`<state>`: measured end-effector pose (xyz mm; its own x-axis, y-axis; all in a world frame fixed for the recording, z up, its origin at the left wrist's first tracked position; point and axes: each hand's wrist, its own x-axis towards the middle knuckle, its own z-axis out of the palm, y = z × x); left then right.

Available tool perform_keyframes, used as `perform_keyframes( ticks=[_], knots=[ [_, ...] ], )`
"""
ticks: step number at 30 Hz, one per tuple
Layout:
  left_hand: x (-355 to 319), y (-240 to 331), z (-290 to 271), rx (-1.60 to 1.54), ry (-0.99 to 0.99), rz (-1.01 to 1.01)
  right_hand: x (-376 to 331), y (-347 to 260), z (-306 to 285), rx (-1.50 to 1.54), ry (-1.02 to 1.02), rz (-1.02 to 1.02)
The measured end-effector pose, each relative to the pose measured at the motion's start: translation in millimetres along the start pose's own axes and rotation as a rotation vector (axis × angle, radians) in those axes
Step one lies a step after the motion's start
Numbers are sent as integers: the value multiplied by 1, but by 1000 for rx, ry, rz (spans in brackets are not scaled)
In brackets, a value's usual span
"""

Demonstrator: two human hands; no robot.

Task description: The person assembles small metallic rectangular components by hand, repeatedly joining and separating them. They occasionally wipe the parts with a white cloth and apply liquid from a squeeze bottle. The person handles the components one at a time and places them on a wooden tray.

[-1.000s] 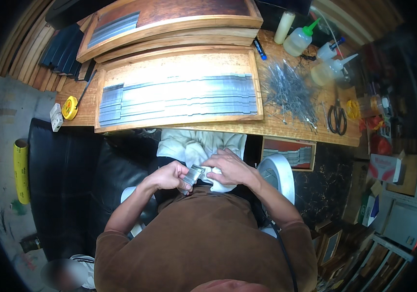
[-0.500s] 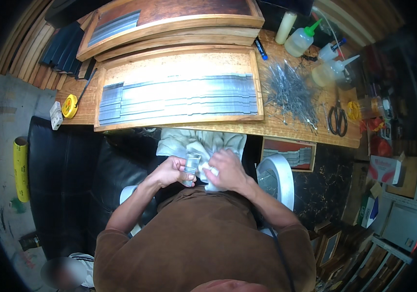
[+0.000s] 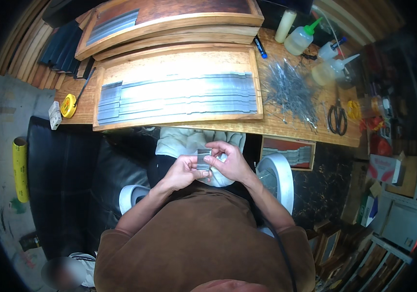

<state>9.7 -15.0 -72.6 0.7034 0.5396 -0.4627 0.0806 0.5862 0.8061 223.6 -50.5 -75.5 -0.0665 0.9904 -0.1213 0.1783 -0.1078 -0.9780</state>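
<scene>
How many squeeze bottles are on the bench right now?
3, all at the far right end of the workbench: a green-capped bottle, a small white-nozzled bottle to its right, and a yellowish bottle nearer. Clutter at the right may hide more.

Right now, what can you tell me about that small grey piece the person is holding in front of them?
The small grey piece is a short, flat rectangular strip, metallic-looking with a dull sheen. It stands roughly upright between both hands: the left hand pinches its lower part, the right hand steadies its side. It sits above the white cloth on the person's lap, below the wooden tray of similar, longer grey strips.
</scene>
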Motion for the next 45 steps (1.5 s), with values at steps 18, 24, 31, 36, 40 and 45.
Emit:
perform_keyframes(
  ticks=[18, 24, 31, 36, 40, 45],
  knots=[
    [-4, 2, 9, -65, 36, -116, 1, 0, 1, 171, -6, 172],
    [-4, 0, 12, -173, 6, -122, 3, 15, -1, 254, -18, 260],
    [-4, -1, 10, -167, 18, -107, 2, 12, -1, 353, -32, 269],
    [-2, 0, 15, -209, 9, -118, 3, 22, -2, 346, -28, 262],
    [-1, -3, 13, -261, -6, -119, 3, 21, 0, 347, -5, 277],
    [-1, -5, 10, -258, -3, -113, 4, 19, 1, 334, -2, 277]
  ],
)
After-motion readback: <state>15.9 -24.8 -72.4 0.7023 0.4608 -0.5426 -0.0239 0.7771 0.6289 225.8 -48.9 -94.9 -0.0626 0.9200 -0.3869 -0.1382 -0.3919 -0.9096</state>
